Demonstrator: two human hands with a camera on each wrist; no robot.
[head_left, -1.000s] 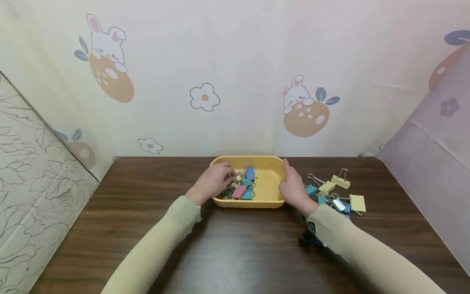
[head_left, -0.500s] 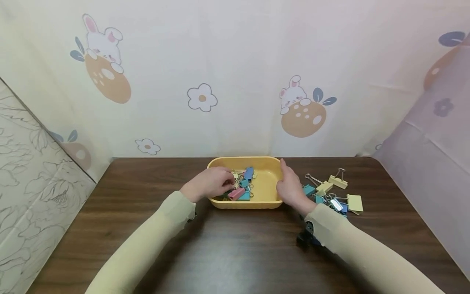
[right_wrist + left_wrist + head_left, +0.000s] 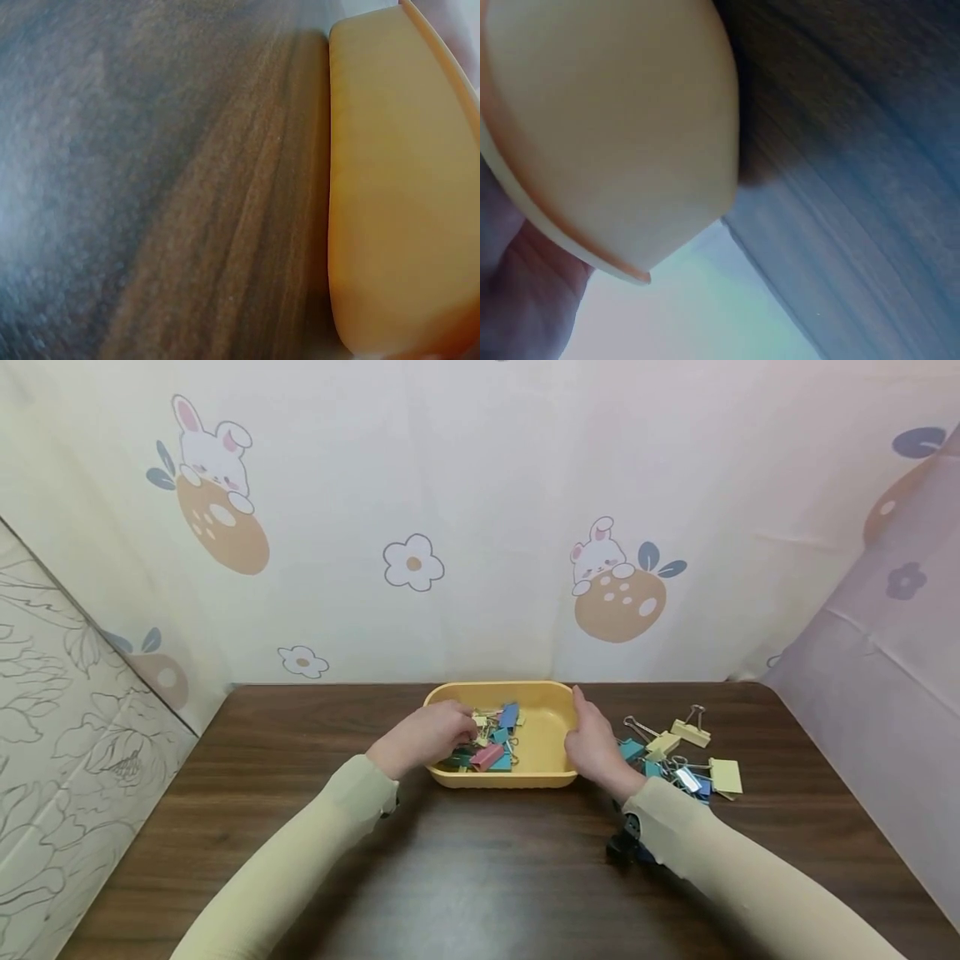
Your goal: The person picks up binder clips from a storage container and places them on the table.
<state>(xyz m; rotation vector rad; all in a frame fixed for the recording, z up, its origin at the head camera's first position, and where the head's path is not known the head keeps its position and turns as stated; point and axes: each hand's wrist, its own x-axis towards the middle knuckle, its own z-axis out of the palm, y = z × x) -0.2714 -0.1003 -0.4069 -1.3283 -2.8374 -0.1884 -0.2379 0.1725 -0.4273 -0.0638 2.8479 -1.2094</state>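
A yellow plastic tray (image 3: 540,781) stands at the table's far edge in the head view. Binder clips in pink (image 3: 487,757), blue (image 3: 509,716), teal and pale yellow lie heaped in its left half. Over the tray's left rim reaches my left hand (image 3: 431,733), its fingers bent down among the clips; I cannot tell whether they pinch one. My right hand (image 3: 596,743) holds the tray's right end, thumb along the rim. Both wrist views show mostly the tray's outer wall (image 3: 622,127); part of the left hand shows behind the rim in the left wrist view.
Several more binder clips lie on the dark wooden table (image 3: 480,877) right of the tray, among them a pale yellow clip (image 3: 725,775) and a teal clip (image 3: 630,748). A patterned curtain (image 3: 495,610) hangs behind the table.
The pink clip has turned and shifted a little in the heap, and a dark green clip shows beside it. The left hand has moved slightly among the clips; the right hand stays on the tray.
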